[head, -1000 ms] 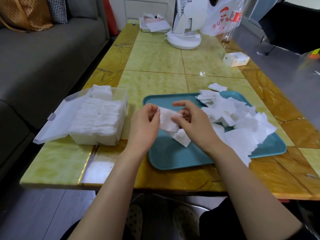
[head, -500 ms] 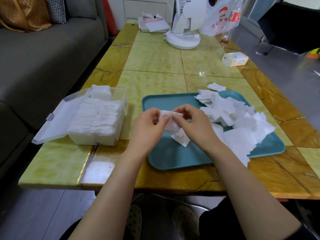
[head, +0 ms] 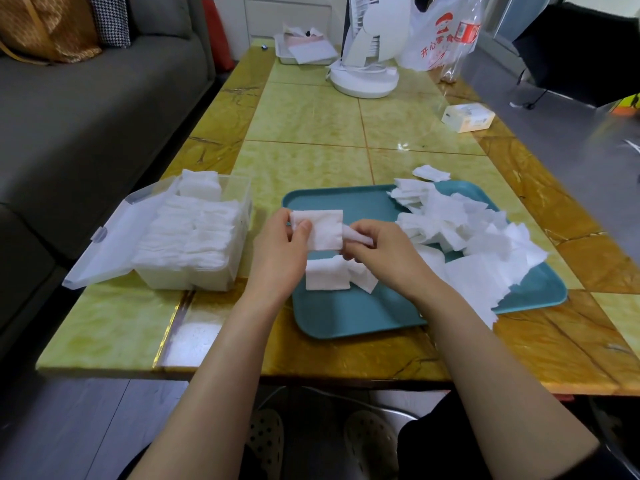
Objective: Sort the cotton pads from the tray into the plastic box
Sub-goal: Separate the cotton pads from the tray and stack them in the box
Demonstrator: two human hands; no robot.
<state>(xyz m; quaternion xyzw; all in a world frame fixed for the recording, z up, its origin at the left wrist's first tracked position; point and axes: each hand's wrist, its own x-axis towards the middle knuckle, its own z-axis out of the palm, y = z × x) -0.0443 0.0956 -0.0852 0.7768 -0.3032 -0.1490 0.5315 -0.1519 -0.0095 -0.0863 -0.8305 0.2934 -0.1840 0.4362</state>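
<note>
Yellow table [head: 304, 112]; left hand [head: 280, 251] pinches flat square white cotton pad [head: 325, 230].

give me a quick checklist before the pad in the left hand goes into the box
1. Grip: the left hand pinches one flat cotton pad by its edge: ok.
2. Separation: the right hand holds a second pad that meets the first: cannot tell.
3. Access: the lid of the plastic box is open: ok.
4. Room: the stacked pads reach about the rim: cannot tell.
5. Strays: one loose pad lies on the table beyond the tray: not ok.
</note>
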